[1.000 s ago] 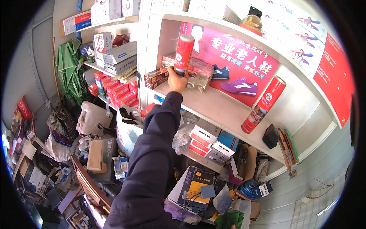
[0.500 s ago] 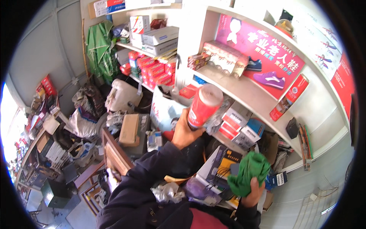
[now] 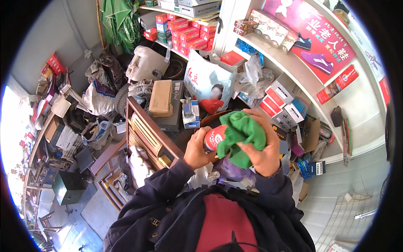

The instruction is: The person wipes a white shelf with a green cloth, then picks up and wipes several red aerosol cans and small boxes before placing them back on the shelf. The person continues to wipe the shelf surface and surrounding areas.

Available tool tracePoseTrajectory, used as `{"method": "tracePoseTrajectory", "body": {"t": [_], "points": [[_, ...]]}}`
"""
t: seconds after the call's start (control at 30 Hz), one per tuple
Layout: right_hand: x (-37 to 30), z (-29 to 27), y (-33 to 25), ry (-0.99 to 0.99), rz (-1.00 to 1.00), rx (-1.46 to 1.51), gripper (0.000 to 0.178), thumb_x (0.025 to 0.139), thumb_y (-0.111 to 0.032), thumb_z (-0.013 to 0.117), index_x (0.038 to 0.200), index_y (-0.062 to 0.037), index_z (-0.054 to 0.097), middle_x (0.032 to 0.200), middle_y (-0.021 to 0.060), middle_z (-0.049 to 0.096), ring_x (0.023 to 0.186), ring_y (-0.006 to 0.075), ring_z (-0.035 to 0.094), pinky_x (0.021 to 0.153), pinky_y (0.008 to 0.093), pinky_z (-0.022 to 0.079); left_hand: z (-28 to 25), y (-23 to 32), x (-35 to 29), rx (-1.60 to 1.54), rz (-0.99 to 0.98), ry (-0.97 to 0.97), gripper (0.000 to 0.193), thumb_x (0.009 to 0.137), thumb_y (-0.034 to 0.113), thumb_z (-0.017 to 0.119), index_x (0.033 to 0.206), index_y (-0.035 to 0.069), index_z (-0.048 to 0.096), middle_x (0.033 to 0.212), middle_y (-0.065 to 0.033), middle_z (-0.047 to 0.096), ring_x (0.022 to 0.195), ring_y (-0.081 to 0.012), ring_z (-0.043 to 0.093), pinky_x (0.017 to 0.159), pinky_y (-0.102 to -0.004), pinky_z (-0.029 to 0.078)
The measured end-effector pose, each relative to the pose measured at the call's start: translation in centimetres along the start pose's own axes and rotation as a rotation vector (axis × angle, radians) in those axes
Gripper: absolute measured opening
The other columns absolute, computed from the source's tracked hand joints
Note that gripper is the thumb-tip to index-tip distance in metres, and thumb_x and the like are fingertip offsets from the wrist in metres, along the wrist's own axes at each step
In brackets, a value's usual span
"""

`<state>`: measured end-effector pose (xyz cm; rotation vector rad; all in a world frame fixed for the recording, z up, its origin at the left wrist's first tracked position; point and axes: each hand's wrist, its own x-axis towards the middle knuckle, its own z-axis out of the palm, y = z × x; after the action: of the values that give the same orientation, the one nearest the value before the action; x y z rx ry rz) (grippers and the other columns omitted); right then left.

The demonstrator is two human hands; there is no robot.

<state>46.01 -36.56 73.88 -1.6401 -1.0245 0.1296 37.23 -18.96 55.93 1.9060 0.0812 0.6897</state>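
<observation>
2 red cans (image 3: pixel 214 138); 1 grn cloth (image 3: pixel 245 129)

Prob. a small shop/stockrm: shoe ad poster (image 3: pixel 325 48), stacked red boxes (image 3: pixel 189 35), white shelving (image 3: pixel 302 76).

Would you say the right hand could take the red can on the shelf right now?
Probably not: the right hand holds the green cloth against the held can, though nothing visible blocks the shelf can.
</observation>
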Motion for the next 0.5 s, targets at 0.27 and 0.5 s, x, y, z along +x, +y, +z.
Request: {"method": "tracePoseTrajectory", "body": {"t": [0.27, 0.5], "points": [[-1.9, 1.4, -1.0, 0.122, 0.120, 0.116, 0.031, 0.096, -0.012, 0.079, 0.123, -0.0006, 0.067, 0.111, 0.0031, 0.072, 0.102, 0.0107, 0.065, 0.092, 0.0279, 0.051, -2.8, 0.3, -1.1, 0.094, 0.058, -0.047, 0.070, 0.065, 0.013, 0.092, 0.126, 0.007, 0.058, 0.112, -0.0150, 0.066, 0.108, -0.0388, 0.065, 0.094, -0.0465, 0.051], [-1.4, -0.3, 1.7, 0.631, 0.382, 0.448, 0.035, 0.097, -0.008, 0.074, 0.129, 0.0030, 0.066, 0.118, 0.0099, 0.074, 0.104, 0.0198, 0.071, 0.092, 0.0336, 0.057, -2.7, 1.3, -1.7, -0.104, 0.052, -0.091, 0.069, 0.068, 0.012, 0.092, 0.127, 0.007, 0.056, 0.113, -0.0150, 0.067, 0.108, -0.0390, 0.064, 0.095, -0.0470, 0.050]]}}
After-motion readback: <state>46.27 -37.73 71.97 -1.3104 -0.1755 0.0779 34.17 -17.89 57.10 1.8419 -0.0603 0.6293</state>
